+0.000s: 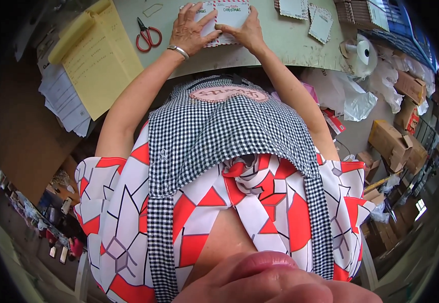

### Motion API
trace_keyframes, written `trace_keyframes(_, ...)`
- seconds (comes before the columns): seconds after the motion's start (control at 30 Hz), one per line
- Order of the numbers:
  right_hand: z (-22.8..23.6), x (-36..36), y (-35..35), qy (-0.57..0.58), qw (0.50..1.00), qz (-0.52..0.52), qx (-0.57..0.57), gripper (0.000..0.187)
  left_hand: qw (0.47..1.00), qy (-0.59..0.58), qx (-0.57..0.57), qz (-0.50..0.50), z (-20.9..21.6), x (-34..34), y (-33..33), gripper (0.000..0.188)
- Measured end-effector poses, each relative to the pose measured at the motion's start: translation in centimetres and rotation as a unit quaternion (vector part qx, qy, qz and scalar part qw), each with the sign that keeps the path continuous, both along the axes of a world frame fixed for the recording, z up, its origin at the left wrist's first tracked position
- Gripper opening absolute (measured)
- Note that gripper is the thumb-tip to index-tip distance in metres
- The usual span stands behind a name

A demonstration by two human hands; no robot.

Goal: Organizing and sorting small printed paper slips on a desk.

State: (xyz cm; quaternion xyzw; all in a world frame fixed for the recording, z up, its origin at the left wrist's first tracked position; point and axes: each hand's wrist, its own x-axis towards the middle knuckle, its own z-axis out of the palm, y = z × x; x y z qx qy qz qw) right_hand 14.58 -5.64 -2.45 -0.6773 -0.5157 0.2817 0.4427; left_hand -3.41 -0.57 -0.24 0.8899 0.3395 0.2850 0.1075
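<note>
Evidently two white printed cards (233, 19), red-striped along the edges, lie side by side at the near edge of a pale green tabletop (280, 53), top centre of view. Whether they are joined, cannot tell.

Left hand (189, 33): palm down over the left card, fingers spread, thumb reaching right toward the line between the two. Right hand (247, 33): at the right card, thumb pointing inward across its lower part, fingers toward its right side; whether it pinches the edge, cannot tell. The two thumbs come near each other. Silver bracelet (180, 52) on the left wrist.

Left of the hands: scissors (149, 36) with red handles, blades up, a thin loop (152, 9) just beyond. Farther left, a yellow notepad (100, 68) bearing handwriting, loose white papers (68, 98) beside it.

Right: small scallop-edged white cards (321, 24), then a white roll (365, 52) at the table's edge. Below that, clear plastic bags (359, 103) and cardboard boxes (390, 144).

Wearer: checked apron (229, 126).
</note>
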Motion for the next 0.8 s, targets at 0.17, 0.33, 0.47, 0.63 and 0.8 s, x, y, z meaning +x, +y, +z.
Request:
trace_keyframes(0.17, 4.4, -0.6, 0.1, -0.088, 0.990, -0.004, -0.111, 0.122, 0.990, 0.131, -0.031, 0.037, 1.2, 0.4, -0.8, 0.061)
trace_keyframes(0.33, 2.6, -0.4, 0.4, -0.083, 0.995, -0.024, -0.054, 0.120, 0.992, 0.112, -0.048, 0.037, 2.3, 1.0, -1.1, 0.058)
trace_keyframes(0.47, 2.7, -0.8, 0.4, -0.058, 0.997, -0.013, -0.059, 0.118, 0.993, 0.108, -0.035, 0.040, 1.7, 0.3, -0.9, 0.058)
trace_keyframes(0.63, 2.1, -0.8, 0.7, -0.055, 0.998, -0.023, -0.034, 0.117, 0.993, -0.110, -0.023, -0.040, -0.1, 0.4, -0.3, 0.058)
trace_keyframes(0.8, 3.3, -0.6, 0.4, -0.067, 0.995, -0.018, -0.075, 0.117, 0.991, 0.119, -0.038, 0.040, 2.5, 0.9, -1.1, 0.058)
